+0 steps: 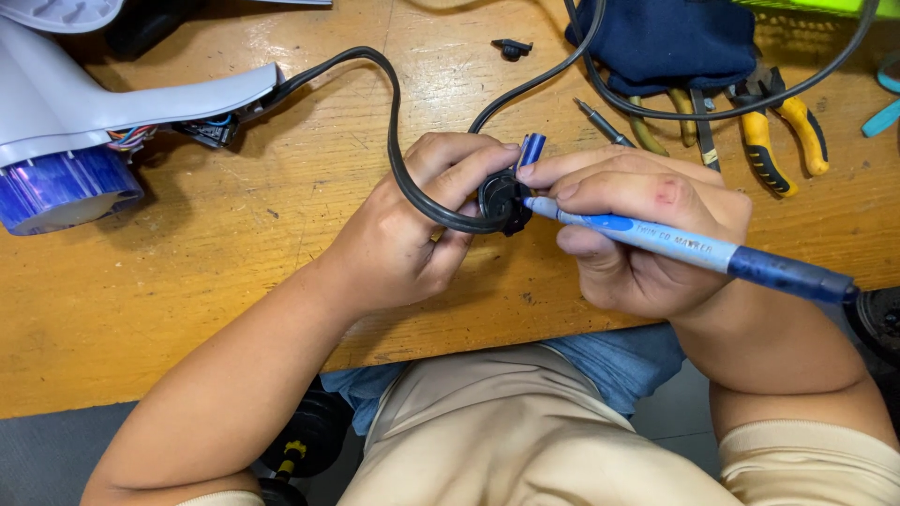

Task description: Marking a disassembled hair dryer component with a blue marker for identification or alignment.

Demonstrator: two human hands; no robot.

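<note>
My left hand [412, 230] grips a small round black part [502, 199] together with a black cable [394, 122] that loops over my fingers. My right hand [637, 234] holds a blue marker pen [694, 248] like a writing tool, its tip touching the black part. A blue cap [531, 150] sticks up just behind the part, between both hands. The cable runs back to a grey and blue appliance housing [84, 103] at the far left, where coloured wires show.
Yellow-handled pliers [783, 131] and a screwdriver [600, 122] lie at the back right beside a dark blue cloth [670, 37]. A small black piece [512, 47] sits near the back edge. The wooden table's front edge [187, 389] runs near my lap.
</note>
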